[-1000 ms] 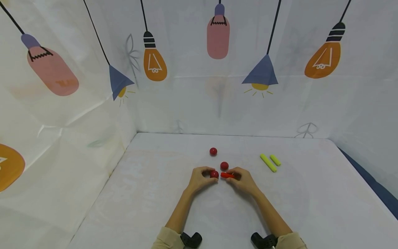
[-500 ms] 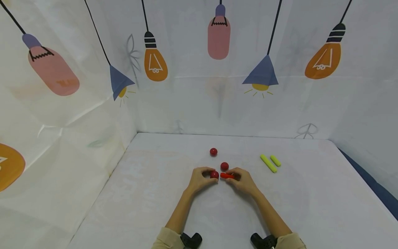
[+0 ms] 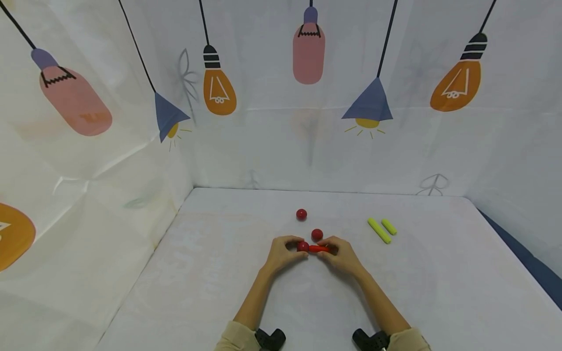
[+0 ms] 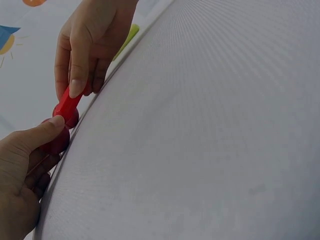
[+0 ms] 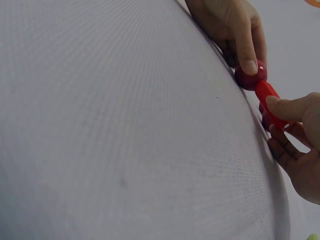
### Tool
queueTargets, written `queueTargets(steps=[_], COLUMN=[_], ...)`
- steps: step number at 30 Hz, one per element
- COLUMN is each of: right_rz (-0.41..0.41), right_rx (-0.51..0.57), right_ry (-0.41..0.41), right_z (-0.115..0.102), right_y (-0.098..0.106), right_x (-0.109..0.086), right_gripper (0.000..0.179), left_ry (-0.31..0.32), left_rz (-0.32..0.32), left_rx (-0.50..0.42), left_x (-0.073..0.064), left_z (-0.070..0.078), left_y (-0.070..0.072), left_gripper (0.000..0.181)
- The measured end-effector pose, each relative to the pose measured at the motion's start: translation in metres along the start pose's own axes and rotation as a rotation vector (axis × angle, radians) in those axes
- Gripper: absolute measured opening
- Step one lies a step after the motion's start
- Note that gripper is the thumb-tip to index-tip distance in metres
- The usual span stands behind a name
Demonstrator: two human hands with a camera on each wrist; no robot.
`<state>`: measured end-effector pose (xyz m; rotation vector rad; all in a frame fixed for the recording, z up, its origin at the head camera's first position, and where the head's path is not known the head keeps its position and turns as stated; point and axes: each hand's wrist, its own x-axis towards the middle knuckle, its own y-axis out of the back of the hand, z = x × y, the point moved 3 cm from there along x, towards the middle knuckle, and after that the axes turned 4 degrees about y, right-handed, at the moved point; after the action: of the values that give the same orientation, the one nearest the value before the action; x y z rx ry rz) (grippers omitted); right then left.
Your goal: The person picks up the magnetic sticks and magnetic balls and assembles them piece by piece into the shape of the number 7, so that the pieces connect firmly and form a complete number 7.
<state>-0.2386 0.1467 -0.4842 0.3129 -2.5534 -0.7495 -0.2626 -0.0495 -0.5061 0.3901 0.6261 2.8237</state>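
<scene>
My left hand point(image 3: 282, 253) pinches a dark red ball point(image 3: 303, 246) between thumb and fingers, low over the white table. Facing it, my right hand point(image 3: 343, 254) pinches a short bright red stick point(image 3: 318, 248) by its right part. The stick's left end meets the ball's right side, as the right wrist view also shows, with the ball point(image 5: 250, 76) above the red stick point(image 5: 267, 95). Just behind the stick sits a second red ball point(image 3: 317, 235), close to the right fingertips. A third red ball point(image 3: 301, 214) lies farther back on the table.
Two yellow-green sticks, a longer one point(image 3: 379, 230) and a shorter one point(image 3: 389, 226), lie to the right behind my right hand. The white table point(image 3: 197, 273) ends at a white sheet point(image 3: 263, 156) printed with lamps. Black devices are strapped at both wrists.
My right hand has shifted slightly left with the red stick, closing the small gap between the stick and the ball. My left hand stays in place holding the ball.
</scene>
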Motion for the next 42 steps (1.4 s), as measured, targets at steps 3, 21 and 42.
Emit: queueTargets(steps=[3, 21, 42], right_rz=[-0.001, -0.027, -0.035], right_rx=[0.0, -0.029, -0.043], right_ry=[0.0, -0.138, -0.17], right_z=[0.0, 0.0, 0.013], right_y=[0.0, 0.002, 0.023], right_x=[0.0, -0.004, -0.013], right_gripper=[0.025, 0.028, 0.024], left_ry=[0.003, 0.006, 0.037], left_rz=[0.0, -0.007, -0.015], left_rx=[-0.005, -0.002, 0.003], left_x=[0.0, -0.001, -0.002], left_z=[0.0, 0.001, 0.001], left_y=[0.0, -0.001, -0.001], left_gripper=[0.04, 0.039, 0.041])
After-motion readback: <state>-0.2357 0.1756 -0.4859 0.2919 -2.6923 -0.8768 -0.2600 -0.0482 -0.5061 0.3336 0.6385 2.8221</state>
